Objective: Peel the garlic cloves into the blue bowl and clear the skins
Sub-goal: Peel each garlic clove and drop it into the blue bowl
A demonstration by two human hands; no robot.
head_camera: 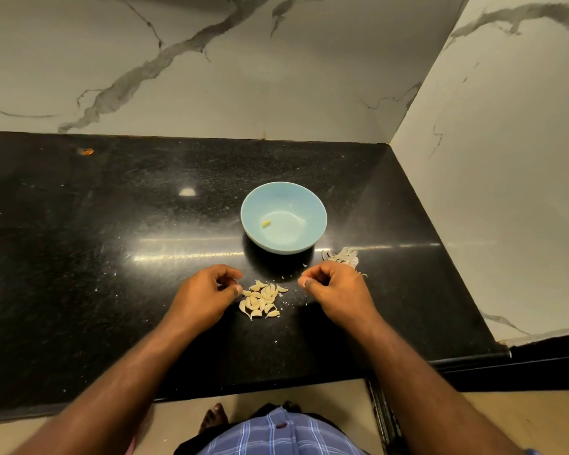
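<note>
So the peeling is barely started, judging by the layout. A small heap of unpeeled garlic cloves (pixel 262 298) is piled on the black tabletop (pixel 112 257), near the front edge and just in front of the blue bowl (pixel 283 217). Only one tiny yellowish bit (pixel 266 223) is seen in the bowl, left of its middle, probably a single peeled clove. A little pile of papery skins (pixel 344 256) is left on the right, just beside the bowl's near right side.

The left hand (pixel 204 298) is parked just left of the heap, fingers loosely curled, thumb tip almost touching the nearest clove. The right hand (pixel 335 290) is set to the right of the heap, fingers curled in too. Whether anything is pinched in either hand can't be told, honestly.

Next move, as a guess: one clove gets picked off the heap, its skin pulled away, the clove dropped in the bowl.
</note>
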